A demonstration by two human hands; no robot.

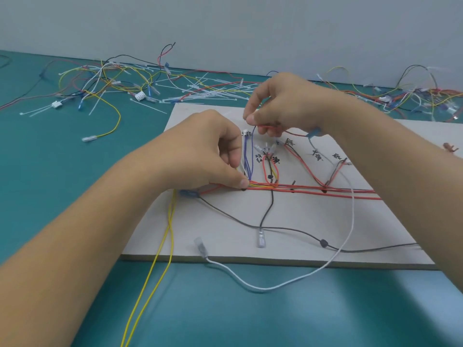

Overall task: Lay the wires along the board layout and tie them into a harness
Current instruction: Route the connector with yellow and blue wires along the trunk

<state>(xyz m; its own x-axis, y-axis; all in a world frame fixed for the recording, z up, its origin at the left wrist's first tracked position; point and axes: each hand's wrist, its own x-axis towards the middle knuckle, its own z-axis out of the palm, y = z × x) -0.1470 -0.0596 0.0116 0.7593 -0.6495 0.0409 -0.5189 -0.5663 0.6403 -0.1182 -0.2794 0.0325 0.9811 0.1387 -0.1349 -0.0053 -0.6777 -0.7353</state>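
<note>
Yellow wires [170, 224]; hands [200, 151] [283, 101] pinch bundle [260, 185], perhaps red wire [268, 126].

I saw a workshop assembly bench: a teal mat [62, 171], a hand-labelled layout board [313, 209] at centre frame, loose terminated wires [110, 82] and white cable ties [208, 90] heaped across the upper left, against a plain grey wall [225, 26] along the top

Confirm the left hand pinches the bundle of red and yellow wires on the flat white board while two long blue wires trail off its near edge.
Wrong colour: the head view shows two long yellow wires, not blue, trailing off the near edge of the flat white board. The left hand does pinch the bundle of red and yellow wires.
</note>
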